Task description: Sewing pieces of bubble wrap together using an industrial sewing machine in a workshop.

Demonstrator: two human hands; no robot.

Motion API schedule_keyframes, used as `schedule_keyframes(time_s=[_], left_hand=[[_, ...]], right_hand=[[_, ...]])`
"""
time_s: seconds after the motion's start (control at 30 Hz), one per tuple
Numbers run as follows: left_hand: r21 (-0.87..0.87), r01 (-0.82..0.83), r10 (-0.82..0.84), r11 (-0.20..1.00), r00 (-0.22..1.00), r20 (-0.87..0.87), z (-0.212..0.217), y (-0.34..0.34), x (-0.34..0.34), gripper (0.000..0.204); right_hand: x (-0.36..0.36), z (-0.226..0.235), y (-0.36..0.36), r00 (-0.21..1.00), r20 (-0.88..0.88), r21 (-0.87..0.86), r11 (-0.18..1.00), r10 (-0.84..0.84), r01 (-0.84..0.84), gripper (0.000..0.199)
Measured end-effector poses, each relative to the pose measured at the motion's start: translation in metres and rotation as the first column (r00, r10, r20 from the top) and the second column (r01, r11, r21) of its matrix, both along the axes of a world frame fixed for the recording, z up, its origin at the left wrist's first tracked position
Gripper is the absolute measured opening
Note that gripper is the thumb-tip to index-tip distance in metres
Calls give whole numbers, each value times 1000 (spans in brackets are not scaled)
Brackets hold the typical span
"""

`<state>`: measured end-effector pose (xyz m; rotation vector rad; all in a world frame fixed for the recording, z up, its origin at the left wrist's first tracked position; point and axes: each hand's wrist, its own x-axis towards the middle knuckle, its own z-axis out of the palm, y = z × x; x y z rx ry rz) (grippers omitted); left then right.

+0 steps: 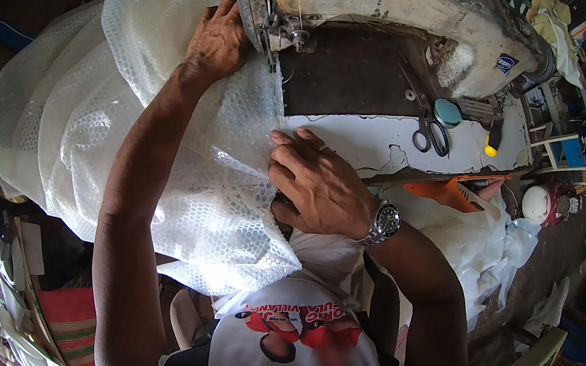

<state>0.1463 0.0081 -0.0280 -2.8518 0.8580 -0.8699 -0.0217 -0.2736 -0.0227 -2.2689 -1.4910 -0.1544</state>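
A big sheet of clear bubble wrap (214, 209) drapes in folds over the left side and runs under the head of a worn, pale sewing machine (378, 0). My left hand (219, 41) is beside the needle area, its fingers curled onto the bubble wrap behind the machine head, fingertips partly hidden. Nearer to me, my right hand (322, 187) grips the sheet's right edge between bent fingers and thumb. A metal wristwatch (384, 223) is on my right wrist. White thread hangs down at the needle end.
Black-handled scissors (431, 131), a teal oval piece (446, 113) and a yellow-tipped tool (492, 140) lie on the chipped white machine table (345, 134). An orange plastic basket (449, 194) sits below its right edge. White plastic sheeting (462, 259) and assorted clutter fill the right.
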Motion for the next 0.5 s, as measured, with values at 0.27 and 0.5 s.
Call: schedule_keyframes(time_s=[0.27, 0.5], left_hand=[[33, -62, 60, 998, 997, 50, -3, 6, 11, 43], [40, -55, 52, 998, 997, 65, -9, 18, 34, 39]], right_hand=[[12, 4, 3, 1000, -15, -18, 1000, -11, 10, 45], [22, 8, 9, 999, -12, -59, 997, -44, 43, 46]])
